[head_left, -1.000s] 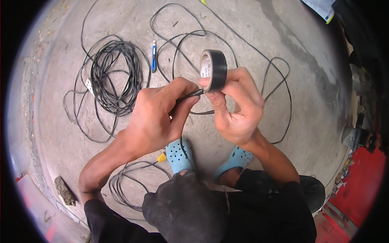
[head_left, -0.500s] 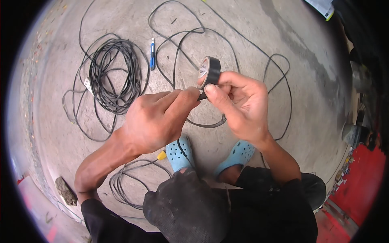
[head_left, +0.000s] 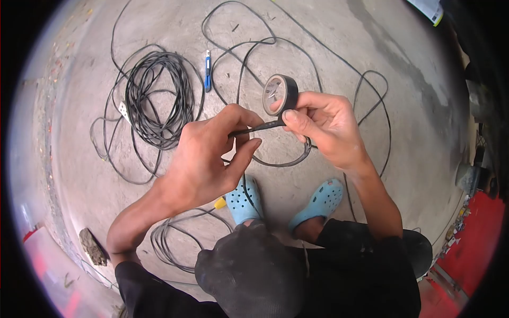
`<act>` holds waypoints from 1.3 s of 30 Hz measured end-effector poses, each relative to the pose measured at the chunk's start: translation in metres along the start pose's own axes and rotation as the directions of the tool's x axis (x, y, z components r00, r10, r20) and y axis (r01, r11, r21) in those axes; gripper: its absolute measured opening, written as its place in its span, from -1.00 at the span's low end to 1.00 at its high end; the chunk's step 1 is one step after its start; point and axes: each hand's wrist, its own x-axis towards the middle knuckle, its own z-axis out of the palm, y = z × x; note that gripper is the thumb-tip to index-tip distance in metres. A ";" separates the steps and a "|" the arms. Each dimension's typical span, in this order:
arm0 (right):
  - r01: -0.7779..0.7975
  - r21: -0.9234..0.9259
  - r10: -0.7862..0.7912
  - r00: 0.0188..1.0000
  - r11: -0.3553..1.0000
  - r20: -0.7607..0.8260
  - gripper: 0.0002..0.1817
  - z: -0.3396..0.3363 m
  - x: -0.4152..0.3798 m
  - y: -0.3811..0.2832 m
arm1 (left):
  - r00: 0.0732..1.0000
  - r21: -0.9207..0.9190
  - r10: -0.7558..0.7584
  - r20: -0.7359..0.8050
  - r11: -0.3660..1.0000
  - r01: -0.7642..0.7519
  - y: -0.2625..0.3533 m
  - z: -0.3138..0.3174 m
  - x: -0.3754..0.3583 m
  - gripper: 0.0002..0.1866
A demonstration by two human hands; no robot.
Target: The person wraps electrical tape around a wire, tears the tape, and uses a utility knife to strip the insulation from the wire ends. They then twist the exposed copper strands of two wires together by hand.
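Observation:
A black roll of electrical tape [head_left: 289, 95] is gripped by my right hand [head_left: 331, 127], with the fingers behind it and the thumb at its lower edge. Just below the roll, a taped stretch of black cable [head_left: 260, 127] runs between my hands. My left hand [head_left: 204, 151] has the cable running into its curled fingers; its thumb and index finger are parted, and the grip inside the palm is partly hidden. Where the tape meets the cable, my right thumb covers the spot.
A large coil of black cable [head_left: 180, 100] with a white socket strip [head_left: 124, 112] lies on the concrete floor. Beside it is a blue utility knife [head_left: 208, 74]. Loose cable loops surround my light blue clogs [head_left: 244, 199]. A yellow plug [head_left: 220, 202] and a stone [head_left: 93, 246] lie lower left.
My left thumb and index finger have come apart, uncovering the taped cable. The tape roll has turned slightly, showing more of its inner ring. The whole view has shifted slightly.

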 end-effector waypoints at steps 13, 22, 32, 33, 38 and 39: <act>0.102 -0.039 -0.101 0.994 0.994 0.042 -0.80 0.003 -0.005 0.002 | 0.994 0.009 0.107 -0.029 0.994 -0.106 0.001 0.001 -0.007 -0.90; 0.278 -0.422 -0.320 0.947 0.863 -0.030 -0.86 0.001 -0.002 0.010 | 0.981 0.183 0.136 -0.135 0.977 -0.111 0.002 0.025 0.010 -0.89; 0.280 -0.396 -0.355 0.926 0.874 -0.128 -0.86 -0.002 -0.004 -0.004 | 0.980 0.327 0.125 -0.154 0.943 -0.068 -0.015 0.030 0.014 -0.77; 0.266 -0.387 -0.335 0.934 0.883 -0.123 -0.86 -0.002 -0.004 -0.006 | 0.965 0.403 0.224 -0.138 0.903 -0.152 -0.019 0.030 0.015 -0.75; 0.170 -0.172 -0.186 0.979 0.970 -0.084 -0.82 -0.008 0.006 0.006 | 0.795 0.600 0.603 0.066 0.612 -0.515 -0.017 0.024 0.024 -0.65; 0.141 -0.131 -0.151 0.986 0.981 -0.069 -0.81 -0.007 0.006 0.005 | 0.763 0.607 0.635 0.123 0.560 -0.564 -0.016 0.021 0.023 -0.64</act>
